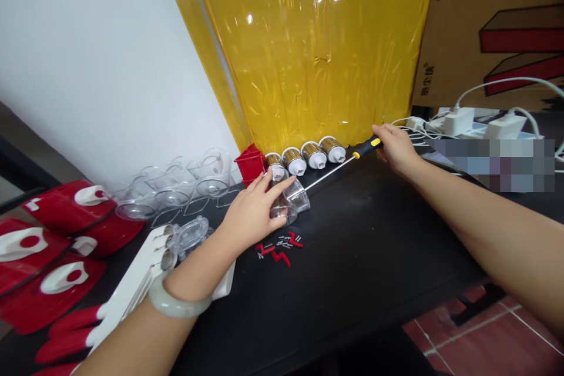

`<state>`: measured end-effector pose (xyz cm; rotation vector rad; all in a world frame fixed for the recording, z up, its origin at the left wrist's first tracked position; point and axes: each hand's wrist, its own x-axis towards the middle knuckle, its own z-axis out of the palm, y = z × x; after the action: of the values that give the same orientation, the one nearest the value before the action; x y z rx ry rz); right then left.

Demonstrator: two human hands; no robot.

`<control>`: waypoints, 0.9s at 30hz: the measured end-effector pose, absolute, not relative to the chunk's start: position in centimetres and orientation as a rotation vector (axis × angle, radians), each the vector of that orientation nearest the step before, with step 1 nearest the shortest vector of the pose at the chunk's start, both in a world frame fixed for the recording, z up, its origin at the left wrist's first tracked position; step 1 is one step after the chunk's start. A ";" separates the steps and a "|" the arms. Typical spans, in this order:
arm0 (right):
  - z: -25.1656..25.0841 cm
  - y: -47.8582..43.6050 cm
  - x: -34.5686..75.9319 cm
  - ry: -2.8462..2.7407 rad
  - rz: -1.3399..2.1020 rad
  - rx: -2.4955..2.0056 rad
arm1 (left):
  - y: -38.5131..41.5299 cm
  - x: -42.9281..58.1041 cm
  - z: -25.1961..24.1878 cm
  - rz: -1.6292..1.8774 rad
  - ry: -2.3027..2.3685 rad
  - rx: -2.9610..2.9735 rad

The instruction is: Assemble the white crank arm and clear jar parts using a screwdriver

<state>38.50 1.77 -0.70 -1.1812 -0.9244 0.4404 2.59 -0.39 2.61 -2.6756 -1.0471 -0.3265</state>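
Observation:
My left hand (253, 211) grips a clear plastic housing (301, 197) that lies on its side on the black table. In my right hand (396, 147) is a long screwdriver (328, 175) with a black and yellow handle. Its shaft slants down to the left, and the tip reaches the housing's open part; whether it sits in a screw I cannot tell. Just in front of the housing lie several small red plastic pieces (282, 258) and loose screws (284, 242). Behind it stands a row of grater drums (314, 154) with white ends. A red plastic part (249, 161) is beside them.
Several clear housings (211, 173) line the left back. Red bases with white knobs (70, 276) and white parts with red handles (127, 282) fill the left. White chargers and cables (460, 121) lie at right, before a cardboard box (489, 29). A yellow plastic sheet (317, 47) hangs behind.

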 end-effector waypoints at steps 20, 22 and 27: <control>-0.3 1.6 38.7 -0.908 0.598 -1.130 | -0.4 2.6 2.7 -0.313 -1.059 -2.670; -0.3 1.8 38.6 -0.921 0.639 -1.133 | -0.4 2.6 2.7 -0.313 -1.065 -2.672; -0.2 1.6 38.3 -0.942 0.573 -1.163 | -0.3 2.5 2.6 -0.326 -1.053 -2.671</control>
<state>38.27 1.56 -0.23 -1.1626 -0.9424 0.5732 2.48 -0.32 2.62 -2.6709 -1.0534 -0.3258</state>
